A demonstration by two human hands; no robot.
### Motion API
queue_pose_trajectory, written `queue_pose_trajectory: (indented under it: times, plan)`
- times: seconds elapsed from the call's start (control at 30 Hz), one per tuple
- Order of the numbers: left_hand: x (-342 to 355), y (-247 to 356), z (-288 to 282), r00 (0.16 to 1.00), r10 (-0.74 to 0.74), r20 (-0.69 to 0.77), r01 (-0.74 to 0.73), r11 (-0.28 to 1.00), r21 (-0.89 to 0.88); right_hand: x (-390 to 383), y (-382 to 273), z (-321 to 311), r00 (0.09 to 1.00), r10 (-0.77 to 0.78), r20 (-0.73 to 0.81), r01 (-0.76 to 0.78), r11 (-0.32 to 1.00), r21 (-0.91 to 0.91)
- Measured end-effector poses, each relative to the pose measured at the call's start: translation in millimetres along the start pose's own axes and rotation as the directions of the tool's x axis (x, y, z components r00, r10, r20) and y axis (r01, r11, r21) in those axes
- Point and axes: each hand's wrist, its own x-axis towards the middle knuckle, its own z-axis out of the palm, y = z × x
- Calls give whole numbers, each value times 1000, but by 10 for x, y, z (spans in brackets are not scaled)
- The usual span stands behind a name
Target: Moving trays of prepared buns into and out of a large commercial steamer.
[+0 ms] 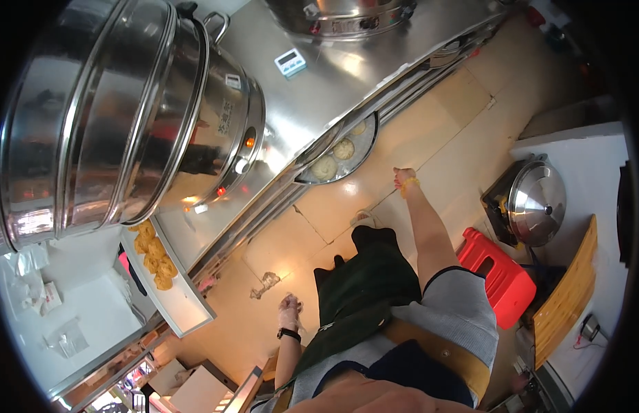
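Note:
My left hand (pixel 290 313), in a clear plastic glove with a dark watch at the wrist, hangs beside the dark green apron (pixel 364 268). Its fingers are curled, and I see nothing held in them. Out in front over the tiled floor, my right hand (pixel 404 177) is closed like a fist, bare, with a yellow band on the wrist. Nothing shows in it. It is nearest to a round metal tray (pixel 364 146) that juts from under the steel counter and carries several pale buns (pixel 343 149). Neither hand touches the tray.
Tall stacked steamers (pixel 127 117) stand left on the steel counter (pixel 347 76), near a small white timer (pixel 290 62). A white tray (pixel 189 310) holds golden-brown food pieces (pixel 153 255). To the right are a red plastic stool (pixel 502 282), a lidded steel pot (pixel 537 204) and a wooden board (pixel 567 296).

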Motion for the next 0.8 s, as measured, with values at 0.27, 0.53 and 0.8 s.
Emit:
queue_pose_trajectory:
  times: [0.27,0.53,0.8]
  plan:
    - [314,196,519,921,177,347,-328,833,445,-50,-1335,-625,958,-222,-180,256,946,199]
    - [135,638,1124,997,55,53,-54,998,-21,870,-3034,-1360,901,-284,-327,371,896,244]
    - [-505,763,2583,982,26,188,-77,961,264,1698,-3650,-1344,957,-185,-222,224,960,167]
